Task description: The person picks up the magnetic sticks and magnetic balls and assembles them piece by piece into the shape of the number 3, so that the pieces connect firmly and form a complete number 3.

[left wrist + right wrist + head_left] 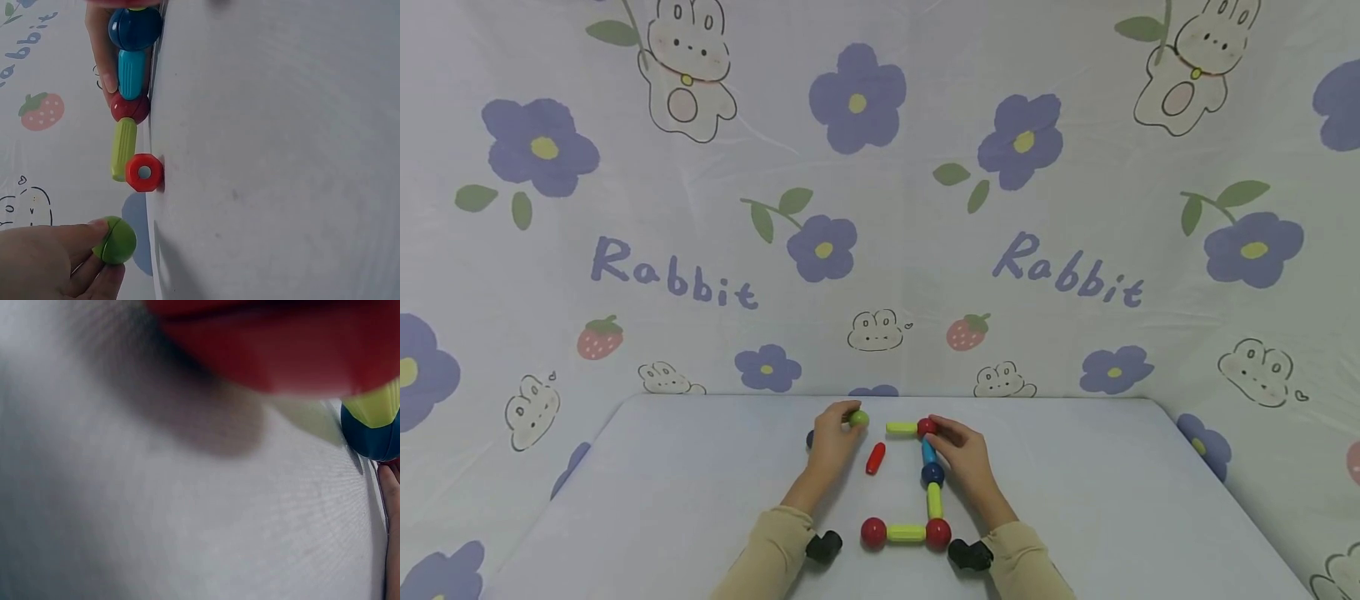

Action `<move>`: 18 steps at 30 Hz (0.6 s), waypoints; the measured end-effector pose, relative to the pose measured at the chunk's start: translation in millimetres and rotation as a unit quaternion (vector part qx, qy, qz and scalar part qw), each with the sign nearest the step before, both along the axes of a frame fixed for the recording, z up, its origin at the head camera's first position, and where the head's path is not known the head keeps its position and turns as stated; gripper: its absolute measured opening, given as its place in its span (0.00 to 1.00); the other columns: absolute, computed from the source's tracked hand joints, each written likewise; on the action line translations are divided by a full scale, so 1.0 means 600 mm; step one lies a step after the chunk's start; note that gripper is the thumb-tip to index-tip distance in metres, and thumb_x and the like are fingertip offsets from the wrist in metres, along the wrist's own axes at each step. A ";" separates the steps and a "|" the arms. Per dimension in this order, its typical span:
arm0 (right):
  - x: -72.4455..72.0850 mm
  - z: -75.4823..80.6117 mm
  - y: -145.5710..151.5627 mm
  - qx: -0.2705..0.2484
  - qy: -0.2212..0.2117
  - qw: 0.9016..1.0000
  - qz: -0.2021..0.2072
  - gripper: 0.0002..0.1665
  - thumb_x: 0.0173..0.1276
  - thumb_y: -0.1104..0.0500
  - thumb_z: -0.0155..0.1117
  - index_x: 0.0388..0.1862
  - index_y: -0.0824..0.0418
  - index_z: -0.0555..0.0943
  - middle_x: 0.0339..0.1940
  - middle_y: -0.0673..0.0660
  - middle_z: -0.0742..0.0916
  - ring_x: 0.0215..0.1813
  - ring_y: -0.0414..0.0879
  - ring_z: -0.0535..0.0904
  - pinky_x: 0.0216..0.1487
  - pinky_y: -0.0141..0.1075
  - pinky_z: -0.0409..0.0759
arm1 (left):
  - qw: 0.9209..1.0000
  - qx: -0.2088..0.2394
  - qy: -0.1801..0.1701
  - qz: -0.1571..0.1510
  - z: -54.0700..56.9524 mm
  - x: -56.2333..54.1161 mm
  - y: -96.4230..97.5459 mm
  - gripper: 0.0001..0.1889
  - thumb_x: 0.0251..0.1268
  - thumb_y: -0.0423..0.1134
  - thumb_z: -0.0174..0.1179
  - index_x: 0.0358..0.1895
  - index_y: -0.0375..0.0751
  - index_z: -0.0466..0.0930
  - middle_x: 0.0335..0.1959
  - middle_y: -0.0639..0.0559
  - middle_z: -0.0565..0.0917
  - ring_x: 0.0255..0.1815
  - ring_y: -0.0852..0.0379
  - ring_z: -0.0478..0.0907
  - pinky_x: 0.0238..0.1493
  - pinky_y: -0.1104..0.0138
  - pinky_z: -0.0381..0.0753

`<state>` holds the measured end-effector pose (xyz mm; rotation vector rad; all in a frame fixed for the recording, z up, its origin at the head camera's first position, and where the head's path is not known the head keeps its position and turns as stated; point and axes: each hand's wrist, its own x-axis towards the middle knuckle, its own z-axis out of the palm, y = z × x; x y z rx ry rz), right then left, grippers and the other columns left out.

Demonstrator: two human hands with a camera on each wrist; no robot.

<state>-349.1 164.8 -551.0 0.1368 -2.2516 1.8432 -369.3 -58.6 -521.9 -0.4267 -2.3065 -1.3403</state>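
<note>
My left hand [833, 442] pinches a green ball [859, 418] between thumb and fingers; the left wrist view shows this ball [117, 240] held just off the table. At the far corner of a chain of balls and rods, my right hand [966, 458] grips a red ball [926, 427]. From that ball a yellow-green rod [901, 428] points left, and a blue rod [929, 452] runs down to a dark blue ball [932, 474]. A loose red rod [876, 458] lies between the hands, its end face [144, 172] turned to the left wrist camera.
Nearer me, the chain continues with a yellow-green rod [934, 501], a red ball [937, 534], another yellow-green rod [906, 533] and a red ball [874, 532]. A dark ball [810, 439] is partly hidden behind the left hand. White cloth covers the table [662, 500].
</note>
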 end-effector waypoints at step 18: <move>0.002 0.003 0.000 0.000 0.004 1.000 0.001 0.24 0.57 0.56 0.65 0.53 0.59 0.76 0.50 0.53 0.80 0.53 0.41 0.73 0.49 0.28 0.70 | 0.999 0.009 -0.021 -0.044 -0.013 -0.001 0.012 0.19 0.49 0.25 0.63 0.48 0.29 0.75 0.44 0.39 0.78 0.45 0.47 0.76 0.45 0.62 0.75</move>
